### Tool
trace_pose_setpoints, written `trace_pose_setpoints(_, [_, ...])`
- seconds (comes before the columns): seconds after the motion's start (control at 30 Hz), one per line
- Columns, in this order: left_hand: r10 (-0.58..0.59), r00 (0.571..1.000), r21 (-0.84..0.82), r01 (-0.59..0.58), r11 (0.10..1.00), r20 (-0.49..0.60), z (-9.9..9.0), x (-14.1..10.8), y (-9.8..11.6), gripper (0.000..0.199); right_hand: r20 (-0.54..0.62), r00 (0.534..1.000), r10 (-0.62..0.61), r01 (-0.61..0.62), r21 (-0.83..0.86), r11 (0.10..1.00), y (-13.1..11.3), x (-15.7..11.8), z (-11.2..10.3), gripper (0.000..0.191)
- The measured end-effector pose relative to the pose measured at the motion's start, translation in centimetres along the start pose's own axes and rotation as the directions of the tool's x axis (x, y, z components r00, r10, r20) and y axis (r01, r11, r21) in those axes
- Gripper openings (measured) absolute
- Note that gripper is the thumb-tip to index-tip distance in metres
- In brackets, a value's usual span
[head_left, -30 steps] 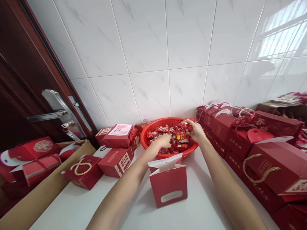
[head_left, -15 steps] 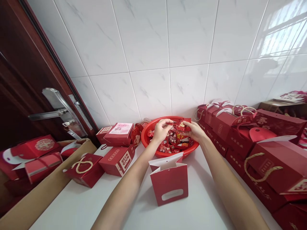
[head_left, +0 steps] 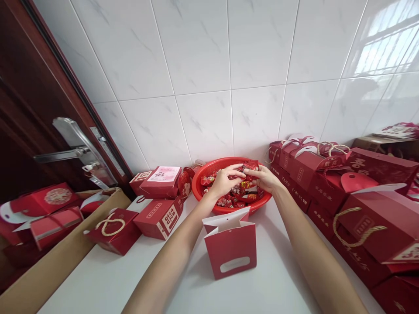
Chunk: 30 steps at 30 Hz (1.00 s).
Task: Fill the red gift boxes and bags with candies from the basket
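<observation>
Wrapped candies (head_left: 235, 190) in red, gold and dark foil fill a round red plastic basket (head_left: 197, 192) by the wall. Above them, my left hand (head_left: 227, 181) is closed, its fingertips pinched close to those of my other hand; what they hold is hidden. My right hand (head_left: 264, 178) is closed around red wrapped candies (head_left: 251, 165) over the basket's right side. In front of the basket, between my forearms, a red paper gift box (head_left: 231, 248) stands upright with its top open. It has an oval cut-out low on its near face.
Red gift boxes (head_left: 327, 179) are stacked along the right. Several more boxes (head_left: 160, 216) stand on the white table (head_left: 275, 279) at left, one with a rope handle. A cardboard carton (head_left: 65, 253) holds red boxes near the door handle (head_left: 62, 155). A tiled wall (head_left: 203, 117) rises behind.
My left hand has moved slightly right, bringing its fingertips to those of my right hand. My right hand has shifted slightly left with the red candies. The open gift box stays in place.
</observation>
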<state>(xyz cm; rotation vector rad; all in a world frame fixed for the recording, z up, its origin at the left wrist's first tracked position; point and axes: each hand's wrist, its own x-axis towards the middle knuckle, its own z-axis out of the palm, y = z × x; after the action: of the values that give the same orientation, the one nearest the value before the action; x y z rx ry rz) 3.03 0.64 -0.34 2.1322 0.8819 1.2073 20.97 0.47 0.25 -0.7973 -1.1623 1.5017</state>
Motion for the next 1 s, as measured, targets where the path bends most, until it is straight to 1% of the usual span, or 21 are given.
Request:
trace_pose_setpoints(0.07, [-0.004,1.000,-0.006,0.004,1.000,-0.014,0.0,0.2,-0.1,0.022,-0.031,0.999,-0.013,0.013,0.008,1.000,0.0,0.0,0.1,0.036])
trace_pose_setpoints(0.1, [-0.019,0.999,-0.019,0.018,1.000,-0.050,0.0,0.3,-0.2,0.025,-0.062,0.998,-0.028,0.029,0.021,0.999,-0.1,0.0,0.2,0.036])
trace_pose_setpoints(0.17, [-0.077,0.987,-0.053,0.070,0.996,-0.141,-0.3,0.6,-0.5,0.027,-0.141,0.989,-0.052,0.060,0.053,0.997,-0.1,0.1,0.2,0.035])
trace_pose_setpoints(0.2, [-0.117,0.980,-0.066,0.108,0.992,-0.163,-0.6,0.7,-0.7,0.028,-0.180,0.982,-0.055,0.068,0.068,0.995,-0.2,0.1,0.2,0.034])
trace_pose_setpoints(0.23, [-0.157,0.976,-0.063,0.149,0.987,-0.154,-0.9,0.7,-0.9,0.029,-0.213,0.976,-0.052,0.071,0.083,0.994,-0.2,0.2,0.2,0.033])
trace_pose_setpoints(0.27, [-0.188,0.976,-0.030,0.186,0.982,-0.113,-1.3,0.6,-1.1,0.030,-0.237,0.970,-0.046,0.071,0.097,0.993,-0.3,0.2,0.2,0.030])
trace_pose_setpoints(0.3, [-0.209,0.977,0.032,0.211,0.977,-0.046,-1.8,0.5,-1.3,0.031,-0.258,0.965,-0.039,0.069,0.108,0.992,-0.3,0.3,0.1,0.028])
trace_pose_setpoints(0.33, [-0.226,0.973,0.119,0.220,0.968,0.041,-2.2,0.2,-1.4,0.032,-0.275,0.961,-0.032,0.067,0.118,0.991,-0.3,0.4,0.1,0.026])
trace_pose_setpoints(0.37, [-0.242,0.961,0.218,0.209,0.953,0.135,-2.7,-0.1,-1.5,0.033,-0.286,0.958,-0.026,0.064,0.127,0.990,-0.3,0.5,0.0,0.024])
trace_pose_setpoints(0.43, [-0.284,0.908,0.411,0.142,0.901,0.308,-3.3,-0.6,-1.6,0.034,-0.295,0.955,-0.016,0.060,0.142,0.988,-0.3,0.6,-0.1,0.022])
trace_pose_setpoints(0.5, [-0.340,0.838,0.543,0.062,0.837,0.428,-3.3,-0.8,-1.4,0.034,-0.283,0.959,-0.017,0.063,0.154,0.986,-0.1,0.7,-0.2,0.023])
trace_pose_setpoints(0.57, [-0.384,0.785,0.631,-0.012,0.776,0.487,-2.8,-0.7,-1.0,0.027,-0.259,0.966,-0.025,0.066,0.153,0.986,0.0,0.7,-0.3,0.024])
trace_pose_setpoints(0.63, [-0.441,0.747,0.695,-0.040,0.718,0.498,-2.0,-0.4,-0.7,0.024,-0.229,0.973,-0.029,0.062,0.142,0.988,0.1,0.7,-0.4,0.026])
trace_pose_setpoints(0.7, [-0.504,0.716,0.731,-0.012,0.683,0.483,-1.3,0.0,-0.5,0.021,-0.204,0.979,-0.024,0.052,0.134,0.990,0.0,0.6,-0.3,0.028])
trace_pose_setpoints(0.73, [-0.524,0.710,0.733,0.015,0.680,0.470,-1.1,0.0,-0.6,0.019,-0.200,0.980,-0.021,0.049,0.134,0.990,0.0,0.5,-0.3,0.029])
trace_pose_setpoints(0.77, [-0.526,0.719,0.724,0.046,0.688,0.454,-1.1,0.1,-0.6,0.017,-0.204,0.979,-0.018,0.047,0.139,0.989,0.0,0.5,-0.3,0.030])
trace_pose_setpoints(0.8, [-0.513,0.743,0.707,0.076,0.703,0.430,-1.2,0.0,-0.7,0.016,-0.213,0.977,-0.017,0.048,0.144,0.988,-0.1,0.5,-0.3,0.031])
trace_pose_setpoints(0.83, [-0.485,0.781,0.683,0.105,0.723,0.393,-1.3,0.0,-0.9,0.016,-0.224,0.974,-0.017,0.052,0.149,0.987,-0.1,0.6,-0.3,0.030])
trace_pose_setpoints(0.9, [-0.412,0.866,0.622,0.161,0.766,0.284,-1.8,-0.2,-1.1,0.020,-0.239,0.971,-0.025,0.062,0.151,0.987,0.0,0.7,-0.3,0.029])
trace_pose_setpoints(0.93, [-0.381,0.897,0.590,0.185,0.786,0.226,-2.0,-0.3,-1.2,0.023,-0.239,0.971,-0.031,0.068,0.146,0.987,0.0,0.8,-0.4,0.028])
trace_pose_setpoints(1.0, [-0.337,0.933,0.537,0.222,0.814,0.125,-2.2,-0.3,-1.2,0.025,-0.229,0.972,-0.047,0.078,0.129,0.989,0.2,0.9,-0.6,0.027])
